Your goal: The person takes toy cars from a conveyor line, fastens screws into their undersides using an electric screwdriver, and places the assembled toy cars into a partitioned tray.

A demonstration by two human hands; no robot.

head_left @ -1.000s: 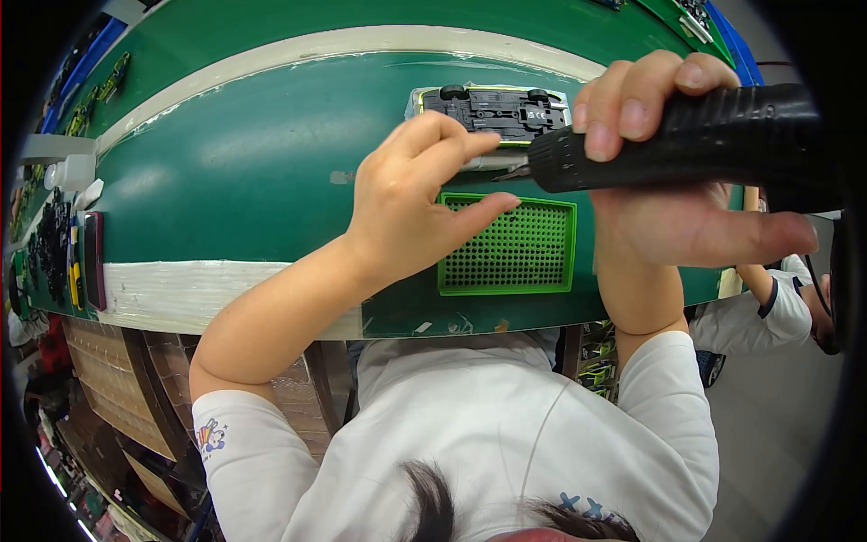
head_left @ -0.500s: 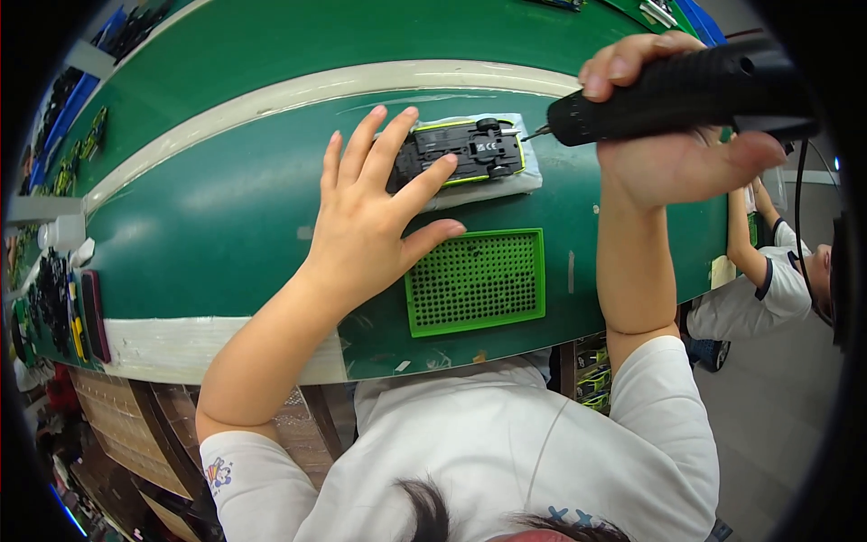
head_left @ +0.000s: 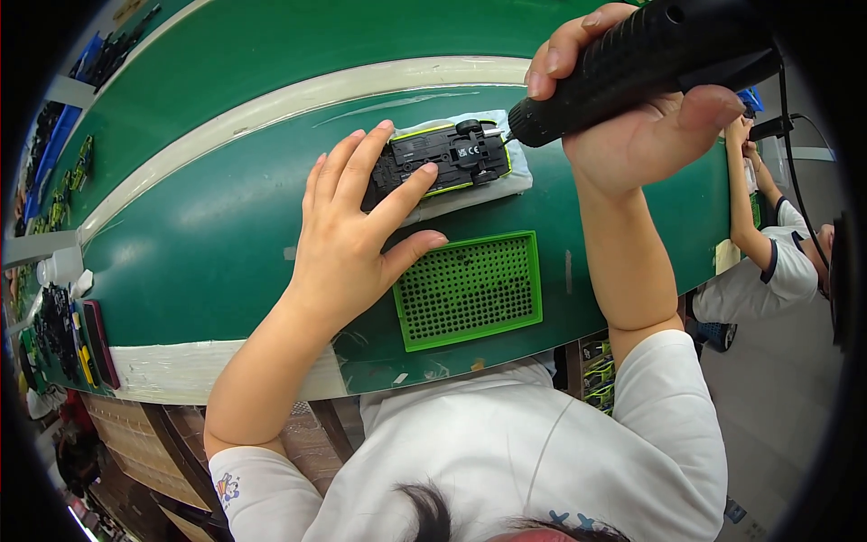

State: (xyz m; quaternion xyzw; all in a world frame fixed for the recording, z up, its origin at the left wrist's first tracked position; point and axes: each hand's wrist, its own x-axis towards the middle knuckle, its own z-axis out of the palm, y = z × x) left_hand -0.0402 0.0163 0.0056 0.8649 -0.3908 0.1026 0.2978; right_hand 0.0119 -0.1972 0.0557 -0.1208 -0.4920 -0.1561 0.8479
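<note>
Left hand (head_left: 348,248) flat, fingers spread on toy car (head_left: 438,161), right hand (head_left: 646,122) grip wrapped round screwdriver (head_left: 632,63), tip at car's right end, green tray (head_left: 470,289) just below, near worktop (head_left: 199,244) edge

White short-sleeved shirt, small colourful print on left sleeve; bare forearms.
</note>
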